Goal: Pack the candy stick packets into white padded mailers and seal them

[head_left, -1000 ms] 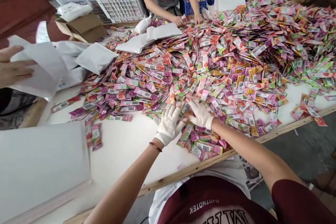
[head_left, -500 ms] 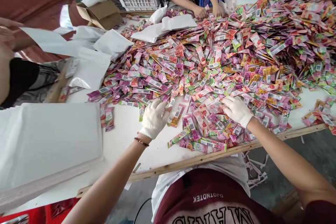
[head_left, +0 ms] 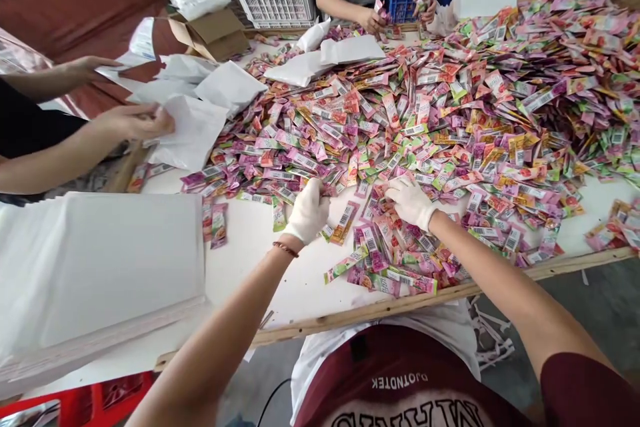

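Observation:
My left hand, in a white glove with a bracelet at the wrist, hovers over the near edge of the sachet pile. Its fingers are curled in, and a stick sachet shows at the fingertips. My right hand, also gloved in white, lies across loose sachets with its fingers stretched out and a little apart, touching them. Between and below both hands are flat printed stick sachets in pink, purple, orange and green; an orange sachet lies beside the left hand. What is under the right fingers is partly hidden.
A large sachet heap covers the back and right. White sheets are stacked at left. White pouches and a cardboard box sit behind. A co-worker's hands hold a pouch; another person's hand holds sachets opposite.
My right hand has moved left over the sachets. The left hand's fingers have curled in more. The co-worker at left has reached in to the pouches, and the person opposite has lifted sachets.

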`<state>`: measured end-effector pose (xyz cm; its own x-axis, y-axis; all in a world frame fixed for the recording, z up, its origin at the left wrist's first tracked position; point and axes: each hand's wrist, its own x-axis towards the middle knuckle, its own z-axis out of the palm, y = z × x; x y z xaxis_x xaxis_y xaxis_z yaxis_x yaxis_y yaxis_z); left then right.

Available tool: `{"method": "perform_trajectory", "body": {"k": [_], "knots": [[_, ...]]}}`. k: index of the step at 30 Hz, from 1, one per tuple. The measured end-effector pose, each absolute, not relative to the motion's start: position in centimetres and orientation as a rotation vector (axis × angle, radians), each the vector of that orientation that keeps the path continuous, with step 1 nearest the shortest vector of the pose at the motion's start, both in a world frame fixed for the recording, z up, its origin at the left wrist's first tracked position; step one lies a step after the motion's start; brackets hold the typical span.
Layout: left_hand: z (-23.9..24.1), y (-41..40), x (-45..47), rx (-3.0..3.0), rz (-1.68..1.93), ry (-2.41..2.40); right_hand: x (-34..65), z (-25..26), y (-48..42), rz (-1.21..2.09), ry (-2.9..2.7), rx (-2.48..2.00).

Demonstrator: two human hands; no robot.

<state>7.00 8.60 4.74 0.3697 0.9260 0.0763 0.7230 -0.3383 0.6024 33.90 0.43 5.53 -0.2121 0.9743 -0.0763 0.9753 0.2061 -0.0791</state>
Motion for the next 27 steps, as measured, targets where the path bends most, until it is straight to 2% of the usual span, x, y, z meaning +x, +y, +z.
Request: {"method": "perform_trajectory", "body": {"k": [4,9,14,18,22,25,27], "knots": [[5.5,7.0,5.9,1.966,0.566,1.429,35.3,5.5,0.7,-0.214,2.486,1.957],[6.8,5.9,7.3,1.713,0.470,1.324,33.9,5.3,2.2,-0.311,2.450,1.699],[8.1,6.5,6.6,2.047,0.475,1.463,34.1,6.1,1.9,-0.301,2.467,1.804],[7.4,7.4,7.6,2.189,0.113,1.551,35.5,6.9,3.3,-0.298,2.259,2.104],[5.3,7.3,10.4,2.128,-0.192,1.549,35.6,6.3,4.9,-0.295,2.057,2.081],[4.4,6.8,11.2,2.195,-0.173,1.508,35.4,6.1,4.5,-0.277,2.025,2.073],[4.3,6.5,10.9,2.234,-0.084,1.476,35.6,6.6,3.2,-0.152,2.095,2.096]]}}
